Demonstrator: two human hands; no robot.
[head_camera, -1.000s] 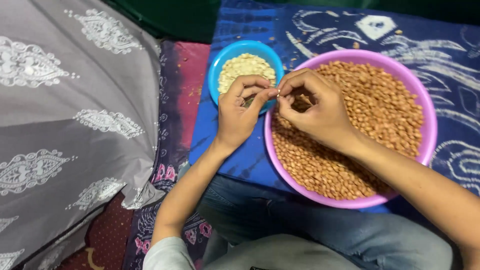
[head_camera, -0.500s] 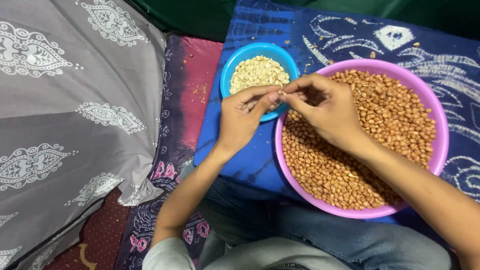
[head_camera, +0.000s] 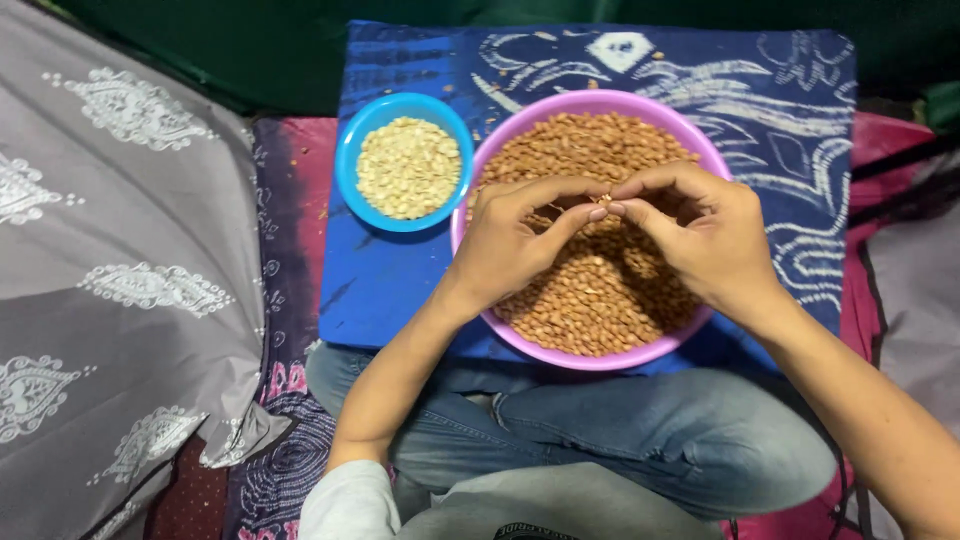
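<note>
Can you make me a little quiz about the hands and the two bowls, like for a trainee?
1. True or false: the pink bowl holds brown peanuts.
2. Which bowl is smaller: the blue bowl or the pink one?
3. Where do the left hand and right hand meet? A) over the blue bowl B) over the pink bowl C) on the grey cloth

Key:
1. True.
2. The blue bowl, holding pale peeled nuts.
3. B; their fingertips pinch something tiny, likely one peanut.
</note>
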